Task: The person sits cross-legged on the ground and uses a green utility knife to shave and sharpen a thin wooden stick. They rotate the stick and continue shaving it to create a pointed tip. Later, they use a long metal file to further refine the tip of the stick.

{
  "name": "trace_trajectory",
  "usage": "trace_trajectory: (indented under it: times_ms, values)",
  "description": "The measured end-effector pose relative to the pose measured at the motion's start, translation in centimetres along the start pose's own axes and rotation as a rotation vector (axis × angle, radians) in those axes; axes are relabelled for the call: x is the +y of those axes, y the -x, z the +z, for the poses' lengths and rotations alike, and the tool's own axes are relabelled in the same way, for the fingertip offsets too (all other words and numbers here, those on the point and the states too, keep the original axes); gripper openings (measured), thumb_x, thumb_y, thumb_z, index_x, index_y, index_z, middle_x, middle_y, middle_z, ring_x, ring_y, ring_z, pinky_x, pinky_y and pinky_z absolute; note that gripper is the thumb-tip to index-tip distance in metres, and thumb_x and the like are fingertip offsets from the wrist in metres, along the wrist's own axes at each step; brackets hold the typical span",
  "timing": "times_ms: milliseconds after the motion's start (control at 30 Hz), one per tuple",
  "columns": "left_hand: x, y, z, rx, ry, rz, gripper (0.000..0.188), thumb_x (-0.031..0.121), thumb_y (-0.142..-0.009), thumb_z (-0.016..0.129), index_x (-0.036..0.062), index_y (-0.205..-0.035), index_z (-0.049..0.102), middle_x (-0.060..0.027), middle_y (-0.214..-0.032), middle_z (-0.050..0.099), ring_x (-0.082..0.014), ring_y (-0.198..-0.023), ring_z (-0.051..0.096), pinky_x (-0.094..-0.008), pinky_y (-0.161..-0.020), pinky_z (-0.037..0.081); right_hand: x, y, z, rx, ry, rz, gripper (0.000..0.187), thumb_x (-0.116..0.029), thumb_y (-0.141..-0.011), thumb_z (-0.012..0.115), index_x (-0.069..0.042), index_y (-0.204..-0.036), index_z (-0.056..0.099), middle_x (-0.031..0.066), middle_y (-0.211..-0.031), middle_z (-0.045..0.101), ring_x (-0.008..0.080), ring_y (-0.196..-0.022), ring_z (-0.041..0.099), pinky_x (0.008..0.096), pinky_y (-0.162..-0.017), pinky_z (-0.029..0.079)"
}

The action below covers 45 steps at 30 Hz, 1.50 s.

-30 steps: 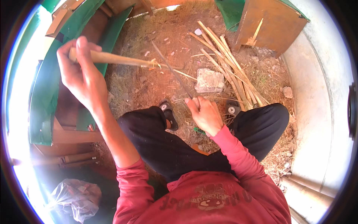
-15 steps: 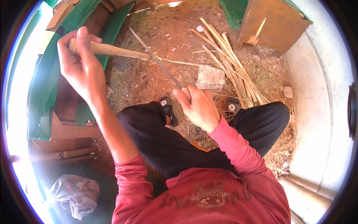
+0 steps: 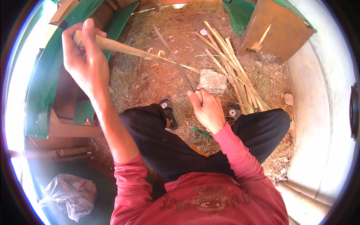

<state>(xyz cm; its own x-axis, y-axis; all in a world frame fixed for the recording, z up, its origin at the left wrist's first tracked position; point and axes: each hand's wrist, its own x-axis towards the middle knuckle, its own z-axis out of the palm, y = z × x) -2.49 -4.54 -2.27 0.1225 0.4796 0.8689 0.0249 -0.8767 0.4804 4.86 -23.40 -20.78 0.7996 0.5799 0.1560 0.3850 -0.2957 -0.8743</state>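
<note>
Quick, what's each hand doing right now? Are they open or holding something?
Left hand: closed, holding the thick end of a stick.
Right hand: closed, holding a long knife.

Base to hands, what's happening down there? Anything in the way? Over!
Left hand gripping wooden stick. Right hand holding long knife, blade crossing stick in view. Stone block near stick's far tip in view.

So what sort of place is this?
Probably a makeshift, partly sheltered outdoor workspace: there is straw-strewn earth underfoot, a pile of pale sticks beside a rough block, and green sheeting on the left.
</note>
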Motion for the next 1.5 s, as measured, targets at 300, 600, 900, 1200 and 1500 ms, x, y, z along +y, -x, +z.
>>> trace_trajectory:
  times_ms: [300,600,900,1200,1500]
  values:
    - [1.0,-0.1,1.7,-0.028,0.078,-0.017,0.021,0.026,-0.098,0.064,0.0056,-0.094,0.061,0.0002,-0.07,0.066,-0.0044,-0.059,0.051,-0.0209,-0.057,0.04,0.6,-0.2,3.2,0.029,-0.056,-0.027,0.036,-0.03,-0.096,0.06,0.002,-0.08,0.06,0.0174,-0.054,0.057,0.0397,-0.049,0.061,0.0481,-0.049,0.046]
    - [-0.3,-0.5,1.1,0.008,0.034,0.034,0.023,0.028,-0.098,0.064,0.0055,-0.092,0.061,0.0009,-0.07,0.067,-0.0039,-0.06,0.049,-0.0208,-0.058,0.039,-3.6,0.4,-0.2,0.093,-0.183,-0.072,0.032,-0.029,-0.095,0.063,0.001,-0.083,0.058,0.0172,-0.055,0.057,0.0403,-0.049,0.059,0.0459,-0.048,0.045]
    - [-0.5,0.1,-0.2,-0.028,0.029,0.037,0.024,0.029,-0.098,0.064,0.006,-0.092,0.061,0.0009,-0.071,0.066,-0.0063,-0.063,0.049,-0.0225,-0.06,0.04,-2.5,-1.3,-0.7,-0.004,-0.017,-0.121,0.037,-0.03,-0.094,0.062,0.002,-0.076,0.059,0.0179,-0.055,0.056,0.0408,-0.054,0.061,0.0467,-0.055,0.047]
    - [0.4,0.3,0.0,-0.066,0.053,-0.001,0.023,0.028,-0.098,0.064,0.0054,-0.094,0.06,-0.001,-0.072,0.066,-0.0067,-0.063,0.051,-0.0232,-0.061,0.042,1.6,-0.3,3.9,0.041,0.063,-0.026,0.033,-0.027,-0.094,0.062,0.002,-0.079,0.057,0.0202,-0.057,0.057,0.0372,-0.051,0.062,0.0459,-0.051,0.047]
    - [-0.5,-1.0,0.5,-0.093,-0.063,-0.01,0.024,0.028,-0.099,0.062,0.0049,-0.098,0.059,-0.0025,-0.075,0.066,-0.008,-0.068,0.058,-0.0234,-0.058,0.046,-3.0,-0.1,2.1,0.293,-0.271,-0.221,0.03,-0.026,-0.092,0.066,-0.001,-0.08,0.056,0.0159,-0.054,0.057,0.036,-0.051,0.063,0.0446,-0.046,0.046]
